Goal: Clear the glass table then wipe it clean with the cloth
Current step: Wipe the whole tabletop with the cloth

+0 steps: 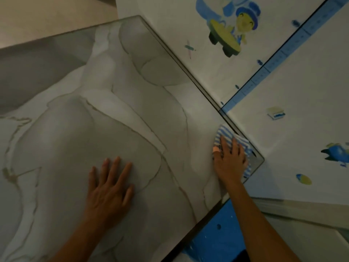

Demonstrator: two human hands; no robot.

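Glass over a marble-patterned top forms the bench (132, 110), seen from the head view, the 1 view supplied. No loose item shows on the visible part of the bench, so clearing appears done there and wiping is judged to be the step in hand. The striped cloth (225, 134), blue and white, lies at the right-hand corner of the bench, touching the glass just beside the edge. The right hand (230, 159) presses it flat, fingers (224, 142) straight and slightly apart; a pale patch, possibly a plaster, sits on 1 finger. The left hand (108, 188) rests palm-down on bare glass, well apart from the cloth, fingers spread and holding nothing. Risks, as judged: the cloth overhangs the corner and could slide off onto the patterned mat (283, 82) below; the bracing left palm may leave fresh smears on glass. No containers are visible.
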